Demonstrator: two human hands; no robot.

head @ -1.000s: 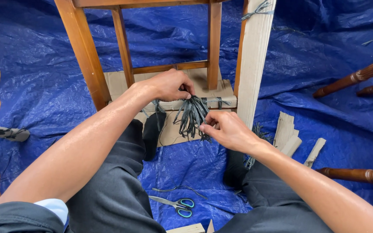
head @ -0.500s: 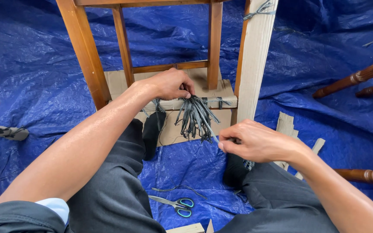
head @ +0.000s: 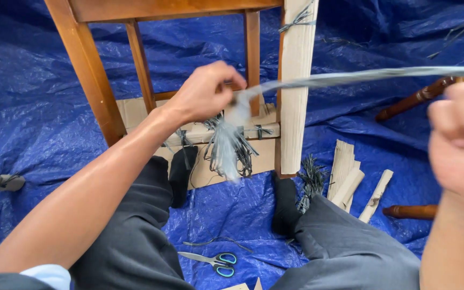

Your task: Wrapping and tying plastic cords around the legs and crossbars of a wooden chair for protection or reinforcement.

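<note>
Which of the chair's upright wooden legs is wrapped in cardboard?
The right front leg, beside the left hand, is sheathed in pale cardboard tied with dark strips. The other uprights show bare reddish-brown wood.

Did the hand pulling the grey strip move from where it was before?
Yes. The right hand went up and rightward, away from the cardboard-wrapped chair leg, drawing one strip out taut.

A grey strap (head: 350, 79) runs taut and level from a dangling bundle of straps (head: 226, 145).
</note>
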